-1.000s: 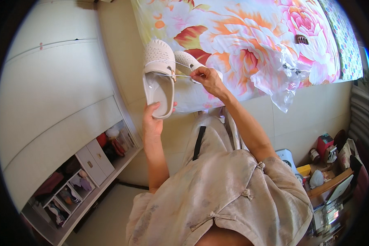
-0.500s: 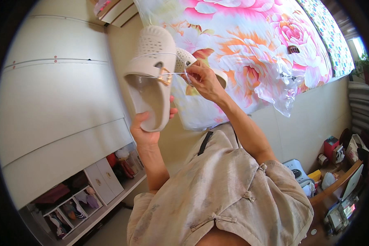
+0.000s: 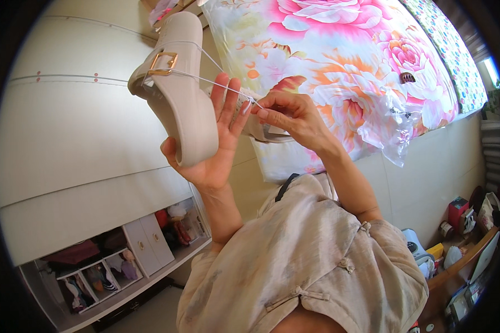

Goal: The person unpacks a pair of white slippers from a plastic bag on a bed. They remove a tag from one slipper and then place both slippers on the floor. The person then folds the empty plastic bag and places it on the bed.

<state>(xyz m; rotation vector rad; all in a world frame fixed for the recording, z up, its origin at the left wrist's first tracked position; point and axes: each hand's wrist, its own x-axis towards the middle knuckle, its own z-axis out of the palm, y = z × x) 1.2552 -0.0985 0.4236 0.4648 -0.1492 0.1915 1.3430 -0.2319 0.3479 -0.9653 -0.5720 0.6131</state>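
My left hand (image 3: 216, 161) holds a beige clog (image 3: 194, 125) by its heel end, thumb on one side and the other fingers stretched out past it. The clog is tilted, toe up, with a gold buckle (image 3: 161, 72) on its strap. White string (image 3: 219, 84) loops around the clog and runs taut to my right hand (image 3: 291, 114), whose thumb and fingers pinch it near a knot. A second beige clog (image 3: 255, 130) shows partly behind my hands, by the bed's edge; much of it is hidden.
A bed with a flowered sheet (image 3: 328, 72) lies ahead, a clear plastic bag (image 3: 391, 130) and a brown hair claw (image 3: 407, 77) on it. To the left stands a white cabinet (image 3: 78, 133) with open shelves below. A wooden chair (image 3: 464, 261) and clutter are at right.
The held clog has moved left and turned, and its string is now stretched between it and my right hand. My left fingers have straightened out. The second clog sits lower behind my hands.
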